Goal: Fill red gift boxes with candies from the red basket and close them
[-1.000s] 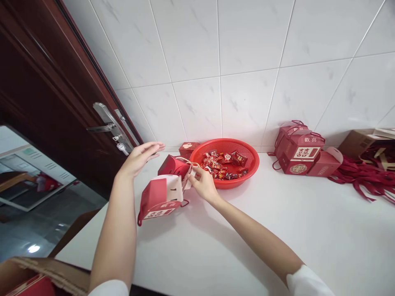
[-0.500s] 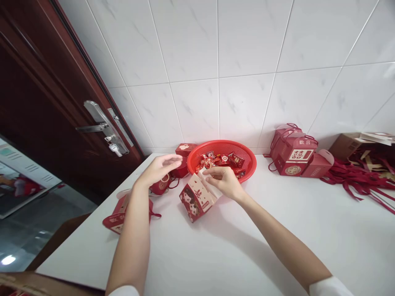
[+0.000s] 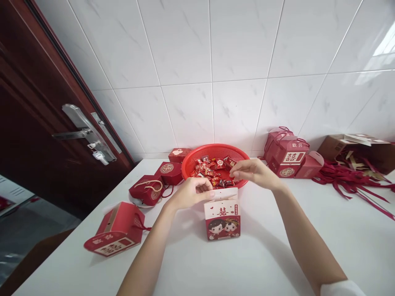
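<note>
A small cream-and-red candy box [image 3: 222,222] with two cartoon figures stands upright on the white table, its top flaps raised. My left hand [image 3: 193,194] is at the box's upper left, fingers curled and thumb against the flap. Just behind the box sits a red plastic basket [image 3: 197,153] with several wrapped candies [image 3: 212,168] in it. Over the basket's front right rim, my right hand [image 3: 256,172] has its fingertips drawn together beside the candies; whether anything is between them is hidden.
Left on the table [image 3: 191,267] lie a tipped red box [image 3: 119,230], a corded red box [image 3: 147,190] and more red boxes behind. Red gift boxes [image 3: 288,156], dark red ribbons [image 3: 342,176] and an open cardboard box [image 3: 384,152] stand right. A tiled wall rises behind; a door [image 3: 40,107] is left.
The candy box has gone from tilted in my right hand to upright on the table. My left hand has come to its flap; my right hand has moved right, to the basket.
</note>
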The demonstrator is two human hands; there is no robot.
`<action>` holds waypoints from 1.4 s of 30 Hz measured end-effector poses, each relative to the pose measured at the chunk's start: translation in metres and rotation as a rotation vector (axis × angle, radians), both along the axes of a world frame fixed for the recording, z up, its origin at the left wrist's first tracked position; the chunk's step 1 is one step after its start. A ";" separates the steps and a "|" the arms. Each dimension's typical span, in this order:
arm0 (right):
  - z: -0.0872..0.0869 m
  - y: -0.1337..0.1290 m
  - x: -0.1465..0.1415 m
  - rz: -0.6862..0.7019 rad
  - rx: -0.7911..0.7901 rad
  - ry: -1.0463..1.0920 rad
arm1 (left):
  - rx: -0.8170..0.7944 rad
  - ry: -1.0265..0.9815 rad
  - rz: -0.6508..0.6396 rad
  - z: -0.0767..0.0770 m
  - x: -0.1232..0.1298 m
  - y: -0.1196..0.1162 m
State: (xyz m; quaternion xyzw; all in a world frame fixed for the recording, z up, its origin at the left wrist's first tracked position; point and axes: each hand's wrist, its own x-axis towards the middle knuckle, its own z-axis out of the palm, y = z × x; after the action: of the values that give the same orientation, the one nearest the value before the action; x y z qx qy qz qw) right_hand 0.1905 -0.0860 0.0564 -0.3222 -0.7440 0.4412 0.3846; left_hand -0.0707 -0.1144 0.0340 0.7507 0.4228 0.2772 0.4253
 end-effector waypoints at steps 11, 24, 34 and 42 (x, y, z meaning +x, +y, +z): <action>-0.039 0.065 0.004 -0.371 -0.072 0.233 | -0.024 -0.059 0.008 -0.002 -0.009 0.005; -0.073 0.115 -0.021 -0.346 -0.024 -0.157 | 0.154 0.553 0.020 -0.022 0.000 0.114; -0.082 0.118 -0.018 -0.427 -0.082 -0.119 | 0.106 0.782 -0.093 -0.039 0.016 0.160; -0.072 0.107 -0.015 -0.472 -0.116 0.131 | 0.051 0.789 -0.078 -0.048 0.042 0.182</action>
State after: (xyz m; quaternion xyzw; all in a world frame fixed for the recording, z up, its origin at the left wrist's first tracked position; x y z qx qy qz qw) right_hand 0.1752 0.0213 -0.0153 -0.4793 -0.5952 0.4012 0.5050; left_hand -0.0288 0.0673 -0.0137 0.8253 0.5180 -0.0383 0.2216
